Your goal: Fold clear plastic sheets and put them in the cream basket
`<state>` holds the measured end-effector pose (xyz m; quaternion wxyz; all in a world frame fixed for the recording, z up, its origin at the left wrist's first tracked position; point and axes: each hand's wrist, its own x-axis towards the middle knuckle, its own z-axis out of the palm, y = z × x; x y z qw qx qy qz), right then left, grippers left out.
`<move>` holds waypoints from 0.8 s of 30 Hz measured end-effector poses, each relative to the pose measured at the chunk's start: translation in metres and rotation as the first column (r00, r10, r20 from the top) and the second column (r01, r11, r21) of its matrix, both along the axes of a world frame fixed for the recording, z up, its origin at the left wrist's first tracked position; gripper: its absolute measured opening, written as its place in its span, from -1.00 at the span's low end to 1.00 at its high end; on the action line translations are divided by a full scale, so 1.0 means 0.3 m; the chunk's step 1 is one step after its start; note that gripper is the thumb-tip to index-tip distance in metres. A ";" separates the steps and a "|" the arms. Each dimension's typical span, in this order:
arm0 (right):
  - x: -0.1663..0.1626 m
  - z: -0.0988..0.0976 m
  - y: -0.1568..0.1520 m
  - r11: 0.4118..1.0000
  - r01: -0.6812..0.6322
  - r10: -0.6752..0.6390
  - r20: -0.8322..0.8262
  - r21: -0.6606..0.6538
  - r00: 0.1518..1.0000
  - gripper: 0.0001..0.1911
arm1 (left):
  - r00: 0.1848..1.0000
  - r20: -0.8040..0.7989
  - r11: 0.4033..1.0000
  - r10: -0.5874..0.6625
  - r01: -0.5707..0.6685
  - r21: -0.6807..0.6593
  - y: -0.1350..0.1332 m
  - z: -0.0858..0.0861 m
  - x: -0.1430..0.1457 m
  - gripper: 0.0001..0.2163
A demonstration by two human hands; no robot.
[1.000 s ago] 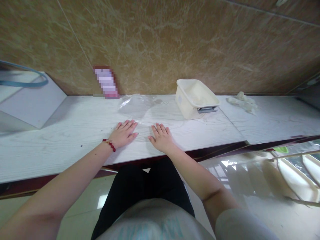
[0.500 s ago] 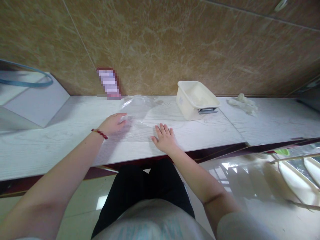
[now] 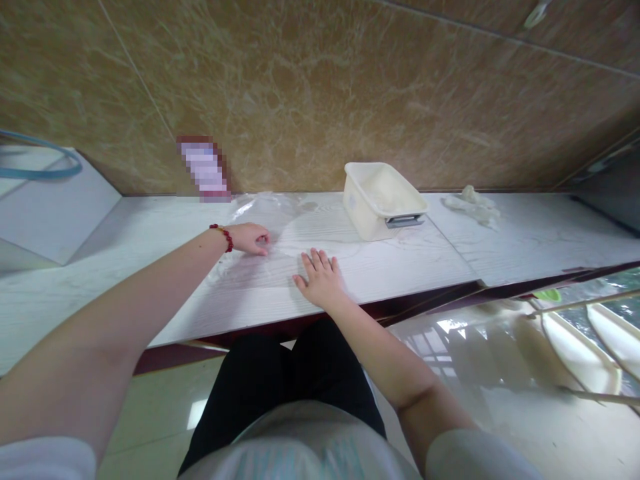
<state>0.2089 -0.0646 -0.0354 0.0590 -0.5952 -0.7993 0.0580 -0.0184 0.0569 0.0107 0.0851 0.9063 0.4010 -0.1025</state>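
Note:
A thin, clear plastic bag (image 3: 265, 207) lies crumpled and nearly see-through on the white wood-grain counter (image 3: 395, 263). My left hand (image 3: 251, 238), with a red bead bracelet at the wrist, is over the bag with its fingers curled in toward the thumb. It appears to pinch the plastic, though the film is hard to make out at the fingertips. To its right, my right hand (image 3: 320, 280) lies palm down near the counter's front edge, fingers spread, holding nothing.
A cream plastic bin (image 3: 367, 213) with a grey handle stands right of the hands. Farther right lies a crumpled whitish plastic piece (image 3: 473, 207). A blurred-out, pinkish item (image 3: 205, 167) leans on the brown marbled wall. A white box (image 3: 55, 213) with a blue band (image 3: 45, 175) is at left.
My left hand has moved right across the plastic bag, and its fingers have curled from a looser, more stretched pose. My right hand stays flat on the counter. The view has shifted slightly right.

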 end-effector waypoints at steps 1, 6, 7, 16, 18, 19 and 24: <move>0.000 -0.001 0.000 1.000 -0.001 0.001 -0.004 0.007 1.000 -0.33 | 1.000 -0.016 1.000 0.000 0.000 -0.007 0.003 0.009 0.006 -0.68; 0.003 -0.002 -0.002 1.000 -0.006 0.007 -0.015 0.024 1.000 -0.33 | 0.999 -0.044 0.999 -0.021 0.023 0.040 -0.014 0.056 0.025 -0.78; 0.003 -0.001 -0.002 1.000 -0.007 0.008 -0.017 0.025 1.000 -0.33 | 0.999 -0.035 0.998 -0.026 0.028 0.060 -0.024 0.064 0.025 -0.79; 0.004 0.004 -0.001 1.000 -0.009 0.010 -0.033 0.007 0.999 -0.33 | 0.990 0.134 0.981 -0.043 0.016 0.193 -0.161 0.045 -0.016 -0.79; 0.003 0.003 -0.001 1.000 -0.008 0.008 -0.035 0.003 0.999 -0.33 | 0.988 0.147 0.977 -0.052 0.020 0.212 -0.183 0.030 -0.026 -0.80; 0.003 0.004 0.000 1.000 -0.008 0.008 -0.034 -0.002 0.999 -0.33 | 0.986 0.153 0.974 -0.060 0.025 0.225 -0.191 0.023 -0.032 -0.80; 0.002 0.005 0.001 1.000 0.003 -0.003 -0.025 -0.013 1.000 -0.33 | 0.980 0.180 0.959 -0.079 0.026 0.282 -0.194 -0.009 -0.067 -0.79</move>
